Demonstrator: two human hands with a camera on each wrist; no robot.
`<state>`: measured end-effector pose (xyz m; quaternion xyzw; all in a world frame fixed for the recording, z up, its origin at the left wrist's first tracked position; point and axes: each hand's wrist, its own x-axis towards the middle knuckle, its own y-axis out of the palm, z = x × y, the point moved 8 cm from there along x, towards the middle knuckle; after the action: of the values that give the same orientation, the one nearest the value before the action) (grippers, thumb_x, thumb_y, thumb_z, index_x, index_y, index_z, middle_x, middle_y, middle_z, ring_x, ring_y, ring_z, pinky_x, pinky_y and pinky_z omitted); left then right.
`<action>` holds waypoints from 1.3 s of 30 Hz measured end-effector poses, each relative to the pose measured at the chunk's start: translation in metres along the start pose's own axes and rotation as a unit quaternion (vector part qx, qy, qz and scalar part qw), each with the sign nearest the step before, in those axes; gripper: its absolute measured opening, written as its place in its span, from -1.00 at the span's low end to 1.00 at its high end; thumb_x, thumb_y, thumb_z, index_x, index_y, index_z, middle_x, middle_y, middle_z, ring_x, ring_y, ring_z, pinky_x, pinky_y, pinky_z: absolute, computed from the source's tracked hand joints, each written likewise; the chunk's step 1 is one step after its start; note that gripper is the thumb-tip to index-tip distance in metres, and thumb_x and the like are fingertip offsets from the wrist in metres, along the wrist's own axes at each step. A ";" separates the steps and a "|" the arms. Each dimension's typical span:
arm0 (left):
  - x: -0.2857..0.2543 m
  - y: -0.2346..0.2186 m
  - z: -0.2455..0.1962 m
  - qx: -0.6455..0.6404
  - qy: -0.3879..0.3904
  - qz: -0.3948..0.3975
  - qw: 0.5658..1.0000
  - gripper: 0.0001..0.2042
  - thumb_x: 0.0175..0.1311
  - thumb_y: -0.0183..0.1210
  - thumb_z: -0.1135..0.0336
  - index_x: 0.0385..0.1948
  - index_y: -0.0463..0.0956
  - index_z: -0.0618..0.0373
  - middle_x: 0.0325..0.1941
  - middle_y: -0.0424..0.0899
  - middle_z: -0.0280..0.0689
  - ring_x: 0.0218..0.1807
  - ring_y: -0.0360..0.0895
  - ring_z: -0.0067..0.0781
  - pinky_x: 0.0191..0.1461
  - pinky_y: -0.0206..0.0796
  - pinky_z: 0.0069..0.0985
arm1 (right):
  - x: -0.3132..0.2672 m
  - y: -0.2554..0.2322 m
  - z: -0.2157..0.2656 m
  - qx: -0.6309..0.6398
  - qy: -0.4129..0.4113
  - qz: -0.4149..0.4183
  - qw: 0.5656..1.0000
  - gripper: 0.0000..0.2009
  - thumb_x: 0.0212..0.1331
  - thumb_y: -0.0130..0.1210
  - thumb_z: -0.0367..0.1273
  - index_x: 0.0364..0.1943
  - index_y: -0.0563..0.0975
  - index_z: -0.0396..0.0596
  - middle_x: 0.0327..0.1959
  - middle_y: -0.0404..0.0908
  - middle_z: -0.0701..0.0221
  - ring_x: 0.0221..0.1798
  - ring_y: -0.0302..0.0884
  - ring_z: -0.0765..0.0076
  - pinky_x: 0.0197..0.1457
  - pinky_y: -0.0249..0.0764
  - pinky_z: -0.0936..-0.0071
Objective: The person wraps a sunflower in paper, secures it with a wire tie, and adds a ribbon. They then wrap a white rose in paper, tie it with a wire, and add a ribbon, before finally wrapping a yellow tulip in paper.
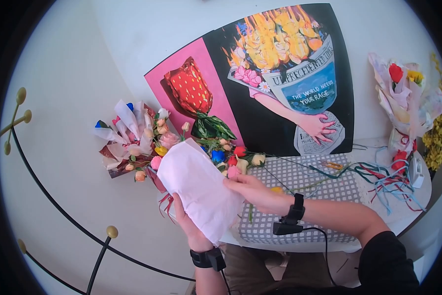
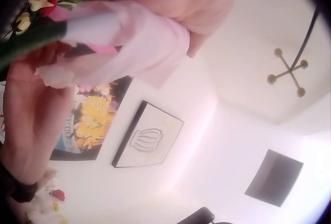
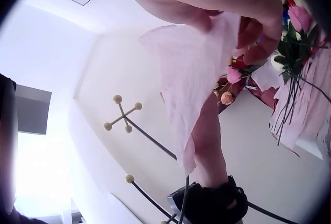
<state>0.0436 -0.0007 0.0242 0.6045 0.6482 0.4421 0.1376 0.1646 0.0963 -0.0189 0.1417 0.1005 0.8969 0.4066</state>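
Pale pink, thin-looking paper (image 1: 194, 179) is held up over the front-left edge of the white surface (image 1: 319, 247), before the heaped flowers (image 1: 217, 156). The left hand (image 1: 192, 227) grips it low on the left side, thumb along the sheet, probably to steady its base; the right hand (image 1: 255, 192) pinches the opposite edge between thumb and fingers, likely to keep the fold in shape. (A green stem (image 2: 31, 43) shows by the paper in the left wrist view; whether it runs inside, I cannot tell.) The painted panel (image 1: 349, 98) stands against the wall, perhaps to leave working room. Its lettering reads "THE WORLD NEEDS YOUR RAGE" beneath "UNPRECEDENTED"; the smaller newsprint is unreadable, and no brand shows.
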 end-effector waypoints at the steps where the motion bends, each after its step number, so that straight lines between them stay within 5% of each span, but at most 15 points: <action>1: 0.001 0.004 0.000 -0.001 0.000 0.000 1.000 -0.36 0.54 -0.05 -0.16 0.46 0.25 0.09 0.48 0.40 -0.09 0.44 0.39 0.03 0.53 0.20 0.01 | -0.004 0.005 0.004 -0.001 0.000 0.000 1.000 -0.49 0.38 0.20 -0.03 0.04 0.56 -0.28 0.00 0.57 0.28 0.03 0.57 0.45 -0.12 0.52 0.41; 4: 0.007 -0.002 -0.015 0.040 0.074 -0.058 0.995 -0.38 0.56 -0.06 -0.14 0.44 0.27 0.13 0.46 0.42 -0.11 0.43 0.40 0.00 0.51 0.22 -0.01 | -0.015 0.017 0.006 0.134 0.019 -0.023 0.991 -0.32 0.38 0.12 0.14 0.17 0.45 -0.29 0.00 0.56 0.25 0.00 0.60 0.40 -0.06 0.57 0.40; 6: 0.012 -0.016 -0.031 0.017 0.130 -0.071 0.989 -0.38 0.56 -0.07 -0.14 0.43 0.27 0.16 0.44 0.44 -0.11 0.41 0.42 -0.03 0.48 0.26 -0.06 | -0.023 0.048 -0.027 0.096 0.130 0.125 0.979 -0.24 0.34 0.08 0.24 0.13 0.43 -0.30 -0.02 0.54 0.22 0.03 0.60 0.37 -0.04 0.60 0.40; 9: 0.006 -0.004 -0.035 0.026 0.151 -0.125 0.980 -0.36 0.56 -0.11 -0.17 0.43 0.27 0.16 0.42 0.45 -0.12 0.38 0.45 -0.05 0.45 0.30 -0.11 | -0.049 0.080 -0.025 -0.051 0.140 0.277 0.949 -0.43 0.45 0.03 0.12 -0.01 0.47 -0.22 -0.24 0.64 0.36 -0.19 0.71 0.37 -0.22 0.59 0.46; 13: 0.004 -0.003 -0.029 0.125 0.183 -0.135 0.966 -0.34 0.54 -0.12 -0.23 0.42 0.27 0.13 0.41 0.46 -0.15 0.36 0.48 -0.07 0.37 0.38 -0.11 | -0.055 0.080 -0.019 -0.118 0.103 0.292 0.943 -0.43 0.48 0.01 0.11 -0.10 0.51 -0.25 -0.52 0.53 0.50 -0.52 0.57 0.52 -0.48 0.43 0.59; 15: 0.005 0.005 -0.023 0.094 0.159 -0.126 0.975 -0.33 0.54 -0.12 -0.25 0.42 0.26 0.12 0.40 0.47 -0.14 0.35 0.49 -0.09 0.34 0.39 -0.14 | -0.053 0.079 -0.013 -0.024 0.100 0.276 0.956 -0.50 0.54 -0.03 0.02 -0.23 0.55 -0.22 -0.66 0.36 0.61 -0.67 0.32 0.66 -0.63 0.17 0.62; 19: 0.013 -0.004 -0.026 0.053 0.149 -0.096 0.983 -0.32 0.55 -0.13 -0.26 0.43 0.24 0.13 0.40 0.47 -0.13 0.34 0.50 -0.09 0.35 0.39 -0.14 | -0.046 0.072 -0.022 0.050 0.113 0.225 0.967 -0.55 0.58 -0.06 -0.07 -0.25 0.58 -0.20 -0.65 0.32 0.63 -0.66 0.19 0.71 -0.62 0.06 0.59; 21: 0.017 -0.012 -0.031 0.043 0.175 -0.090 0.980 -0.31 0.55 -0.15 -0.26 0.44 0.23 0.14 0.41 0.46 -0.14 0.36 0.48 -0.11 0.39 0.33 -0.14 | -0.035 0.063 -0.007 -0.067 -0.053 0.175 0.981 -0.59 0.55 -0.01 -0.11 -0.29 0.61 -0.17 -0.68 0.37 0.53 -0.68 0.26 0.59 -0.58 0.16 0.50; 22: 0.017 -0.014 -0.033 0.043 0.175 -0.089 0.979 -0.31 0.55 -0.15 -0.26 0.44 0.23 0.14 0.41 0.46 -0.14 0.36 0.48 -0.11 0.39 0.33 -0.14 | -0.034 0.062 -0.007 -0.067 -0.053 0.176 0.981 -0.59 0.55 -0.01 -0.11 -0.29 0.61 -0.17 -0.68 0.37 0.53 -0.68 0.26 0.59 -0.58 0.16 0.50; 24: 0.017 -0.015 -0.034 0.087 0.163 -0.074 0.980 -0.33 0.58 -0.19 -0.24 0.44 0.22 0.15 0.43 0.45 -0.15 0.40 0.44 -0.13 0.45 0.25 -0.14 | -0.038 0.045 0.027 -0.285 -0.270 0.010 0.920 -0.65 0.51 0.04 -0.20 -0.34 0.62 -0.18 -0.67 0.47 0.31 -0.65 0.46 0.38 -0.52 0.29 0.36; 28: 0.001 -0.026 -0.013 0.145 0.154 -0.038 0.977 -0.34 0.61 -0.16 -0.15 0.44 0.19 0.27 0.43 0.44 -0.09 0.41 0.43 -0.10 0.51 0.17 -0.09 | -0.047 0.038 0.041 -0.357 -0.331 -0.040 0.873 -0.78 0.41 0.15 -0.30 -0.26 0.62 -0.21 -0.60 0.54 0.31 -0.64 0.52 0.22 -0.57 0.36 0.34; 30: -0.006 -0.039 0.010 0.233 0.081 0.016 0.969 -0.43 0.63 -0.05 0.02 0.41 0.22 0.34 0.38 0.48 -0.08 0.41 0.43 -0.18 0.47 0.23 -0.17 | -0.063 0.053 0.047 -0.497 -0.425 -0.038 0.756 -0.82 0.37 0.17 -0.32 -0.25 0.63 -0.18 -0.55 0.61 0.23 -0.56 0.61 0.09 -0.52 0.49 0.29; 33: -0.014 -0.034 0.006 0.198 0.101 -0.009 0.975 -0.60 0.55 0.12 0.24 0.22 0.43 0.40 0.21 0.62 -0.12 0.24 0.55 -0.30 0.39 0.28 -0.27 | -0.074 0.062 0.043 -0.561 -0.462 -0.010 0.687 -0.82 0.35 0.18 -0.31 -0.26 0.64 -0.16 -0.55 0.61 0.24 -0.56 0.62 0.14 -0.51 0.52 0.27; 37: -0.018 -0.041 0.000 0.172 0.149 -0.060 0.972 -0.70 0.46 0.22 0.39 0.11 0.53 0.37 0.18 0.64 -0.20 0.16 0.57 -0.41 0.32 0.33 -0.34 | -0.061 0.064 0.030 -0.592 -0.396 0.014 0.702 -0.80 0.36 0.13 -0.30 -0.25 0.60 -0.19 -0.56 0.60 0.20 -0.51 0.67 0.15 -0.40 0.57 0.33; 39: -0.020 -0.045 0.000 0.190 0.154 -0.060 0.968 -0.68 0.45 0.24 0.38 0.13 0.52 0.35 0.17 0.65 -0.20 0.17 0.57 -0.41 0.33 0.32 -0.34 | -0.058 0.060 0.042 -0.358 -0.375 0.042 0.854 -0.69 0.46 0.08 -0.22 -0.38 0.58 -0.18 -0.58 0.60 0.26 -0.57 0.62 0.33 -0.51 0.46 0.42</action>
<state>0.0179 -0.0130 -0.0160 0.5043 0.7686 0.3897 -0.0551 0.1729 0.0156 0.0282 0.3161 -0.3941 0.7656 0.3982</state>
